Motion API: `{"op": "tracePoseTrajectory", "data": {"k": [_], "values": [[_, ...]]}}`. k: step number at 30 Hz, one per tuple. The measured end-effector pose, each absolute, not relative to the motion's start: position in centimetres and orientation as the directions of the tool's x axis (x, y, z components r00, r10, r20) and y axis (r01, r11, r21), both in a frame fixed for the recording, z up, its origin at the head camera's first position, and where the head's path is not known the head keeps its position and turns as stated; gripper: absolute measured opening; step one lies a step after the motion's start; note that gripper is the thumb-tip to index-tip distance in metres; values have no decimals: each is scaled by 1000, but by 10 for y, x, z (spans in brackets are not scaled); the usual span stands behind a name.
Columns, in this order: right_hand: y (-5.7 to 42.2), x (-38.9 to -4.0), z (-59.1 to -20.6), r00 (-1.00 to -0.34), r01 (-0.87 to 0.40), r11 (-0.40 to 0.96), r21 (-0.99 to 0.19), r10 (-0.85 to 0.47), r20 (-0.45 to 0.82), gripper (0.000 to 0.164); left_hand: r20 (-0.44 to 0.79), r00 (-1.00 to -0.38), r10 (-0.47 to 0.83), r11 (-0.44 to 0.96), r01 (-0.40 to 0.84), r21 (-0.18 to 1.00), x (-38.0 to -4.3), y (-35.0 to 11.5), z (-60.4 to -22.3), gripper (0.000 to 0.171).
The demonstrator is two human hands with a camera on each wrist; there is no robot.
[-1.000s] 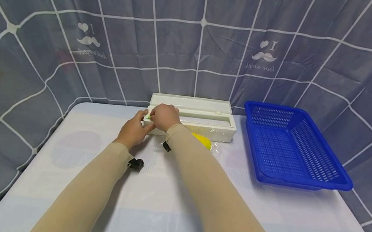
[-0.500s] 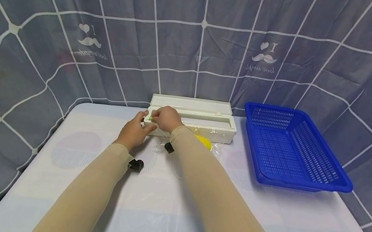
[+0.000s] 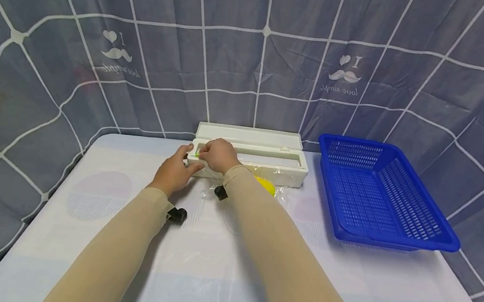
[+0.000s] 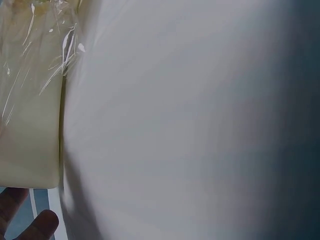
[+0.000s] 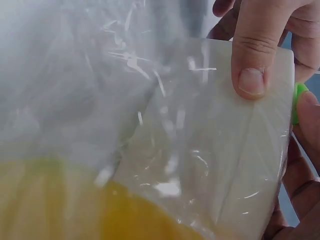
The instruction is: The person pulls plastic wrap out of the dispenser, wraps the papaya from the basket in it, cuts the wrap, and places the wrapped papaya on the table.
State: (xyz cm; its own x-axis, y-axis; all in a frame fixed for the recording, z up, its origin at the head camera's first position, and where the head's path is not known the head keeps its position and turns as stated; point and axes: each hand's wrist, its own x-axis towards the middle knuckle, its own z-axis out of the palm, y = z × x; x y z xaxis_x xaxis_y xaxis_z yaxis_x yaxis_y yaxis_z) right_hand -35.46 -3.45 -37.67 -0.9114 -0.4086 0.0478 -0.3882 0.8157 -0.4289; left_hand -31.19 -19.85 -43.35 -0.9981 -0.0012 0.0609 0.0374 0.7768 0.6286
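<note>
A white cling film dispenser box [image 3: 290, 178] stands at the back of the table with its lid raised. My left hand [image 3: 173, 171] grips its left end, thumb [image 5: 251, 70] pressed on the film-covered front wall. My right hand [image 3: 220, 156] pinches a small green slide cutter [image 5: 298, 102] on the box's front top edge, near that end. Clear cling film [image 5: 165, 125] hangs down the front. A rounded yellow thing [image 3: 266, 186] lies before the box at the film, partly hidden by my right forearm; its kind cannot be told.
A blue plastic basket [image 3: 381, 198] stands to the right of the box. Behind everything hangs a grey curtain [image 3: 230, 59] with white lines. A patterned white cloth [image 3: 191, 265] covers the table.
My right hand has shifted slightly to the right along the box edge, and the green slide cutter with it. My left hand keeps its grip on the box end.
</note>
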Motion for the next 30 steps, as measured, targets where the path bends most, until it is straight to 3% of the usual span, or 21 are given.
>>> {"op": "tracePoseTrajectory", "data": {"k": [22,30], "values": [[2,-347,-370,-940,-308,853,-421,-340,-2,22,47,-999,15,778,41,627,-317,-192,-437,78],[22,-352,-370,-955,-238,838,-491,-294,-39,19,31,-999,9,762,27,646,-316,-199,-434,80]]}}
